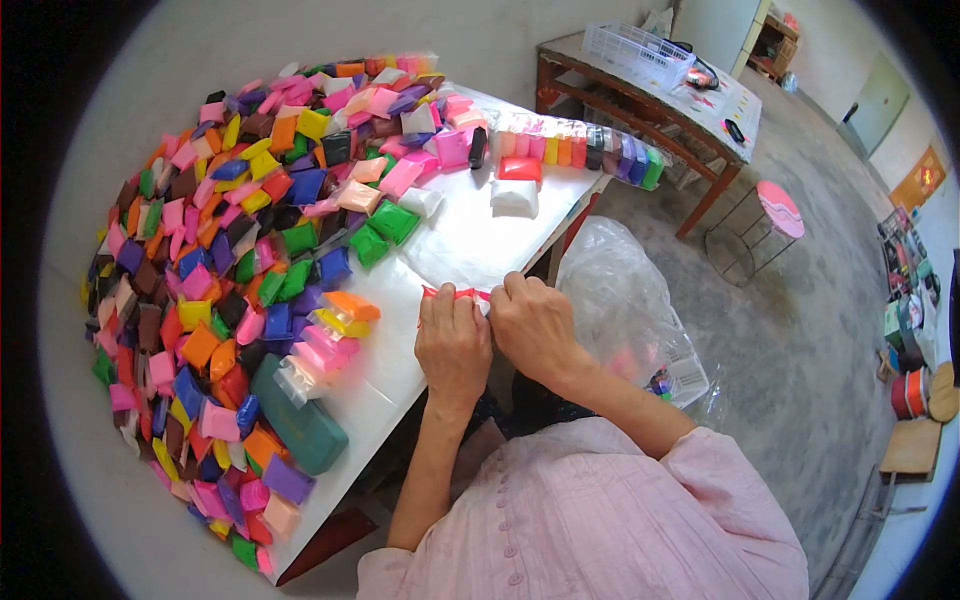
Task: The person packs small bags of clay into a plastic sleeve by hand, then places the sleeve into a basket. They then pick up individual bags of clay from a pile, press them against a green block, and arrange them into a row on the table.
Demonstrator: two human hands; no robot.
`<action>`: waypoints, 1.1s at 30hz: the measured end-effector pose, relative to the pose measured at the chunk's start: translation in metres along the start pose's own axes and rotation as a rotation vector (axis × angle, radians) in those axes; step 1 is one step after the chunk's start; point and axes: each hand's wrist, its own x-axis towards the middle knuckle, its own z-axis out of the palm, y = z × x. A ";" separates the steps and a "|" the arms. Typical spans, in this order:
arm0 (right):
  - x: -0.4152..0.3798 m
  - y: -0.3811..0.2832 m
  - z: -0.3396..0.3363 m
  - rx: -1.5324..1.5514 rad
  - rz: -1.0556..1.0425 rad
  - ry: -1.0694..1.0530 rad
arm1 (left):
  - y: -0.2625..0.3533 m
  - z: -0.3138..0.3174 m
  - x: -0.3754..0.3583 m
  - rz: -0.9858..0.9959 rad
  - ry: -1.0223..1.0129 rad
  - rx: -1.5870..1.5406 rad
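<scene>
At the near edge of the white table, my left hand [452,345] and my right hand [535,320] are side by side, both with curled fingers. They pinch the red-edged mouth of a plastic bag [456,292]. Its body looks see-through against the white top, so its outline is hard to make out. Just beyond lie a red packet [519,170] and a white packet [514,197]. To the left, a short row of pink packets [325,348], with yellow and orange ones, lies beside a dark green case [297,415].
A large heap of colourful packets [215,300] covers the table's left side. A clear bag with a row of coloured packets [600,153] overhangs the far right corner. Clear plastic bags [615,290] fill a white basket [688,368] at my right. A pink stool [780,208] stands farther off.
</scene>
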 end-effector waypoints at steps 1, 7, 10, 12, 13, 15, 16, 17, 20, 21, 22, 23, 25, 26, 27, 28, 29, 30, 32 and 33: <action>0.003 0.000 -0.002 0.007 0.004 -0.021 | 0.000 0.001 -0.001 0.002 0.005 0.009; 0.022 0.005 -0.017 0.029 -0.011 -0.177 | -0.001 0.002 -0.002 0.006 0.016 0.033; 0.031 0.009 -0.021 0.034 -0.007 -0.221 | -0.002 0.003 -0.002 0.005 0.020 0.024; 0.033 0.012 -0.020 0.026 -0.016 -0.219 | -0.001 0.002 -0.001 0.003 0.025 0.011; 0.032 0.013 -0.021 0.033 -0.007 -0.234 | -0.001 0.001 -0.001 0.002 0.022 0.003; 0.029 0.013 -0.023 0.045 0.012 -0.261 | -0.001 0.000 0.000 0.002 0.016 -0.011; 0.026 0.012 -0.024 0.081 0.015 -0.219 | -0.002 0.000 0.001 0.005 0.014 -0.014; 0.022 0.012 -0.024 0.116 0.018 -0.180 | -0.002 0.000 0.001 0.006 0.012 -0.017; 0.016 0.011 -0.017 0.145 0.021 -0.096 | -0.002 -0.002 0.001 0.007 -0.001 -0.037; 0.014 0.011 -0.014 0.142 0.019 -0.072 | -0.002 -0.003 0.002 0.008 -0.005 -0.045; 0.012 0.011 -0.010 0.131 -0.003 -0.046 | -0.002 -0.003 0.002 0.011 0.001 -0.044; 0.009 0.010 -0.007 0.119 -0.025 -0.019 | -0.002 -0.003 0.002 0.015 0.007 -0.043; 0.002 0.006 -0.002 0.083 -0.049 0.037 | -0.002 -0.003 0.002 0.018 0.010 -0.044; -0.003 0.002 -0.001 0.060 -0.051 0.068 | -0.002 -0.003 0.002 0.016 0.008 -0.045; -0.006 -0.002 0.002 0.037 -0.054 0.098 | -0.002 -0.003 0.002 0.014 0.005 -0.045; -0.009 -0.003 0.008 0.003 -0.050 0.160 | -0.002 -0.003 0.003 0.012 0.002 -0.044; -0.012 -0.005 0.011 -0.001 -0.024 0.175 | -0.002 -0.003 0.003 0.010 -0.001 -0.042; -0.015 -0.006 0.014 -0.006 0.002 0.189 | -0.001 -0.003 0.003 0.009 -0.003 -0.041; -0.019 -0.008 0.021 0.012 0.053 0.230 | -0.001 -0.003 0.003 0.002 0.007 -0.041; -0.020 -0.009 0.024 0.035 0.078 0.256 | -0.001 -0.003 0.003 -0.002 0.011 -0.041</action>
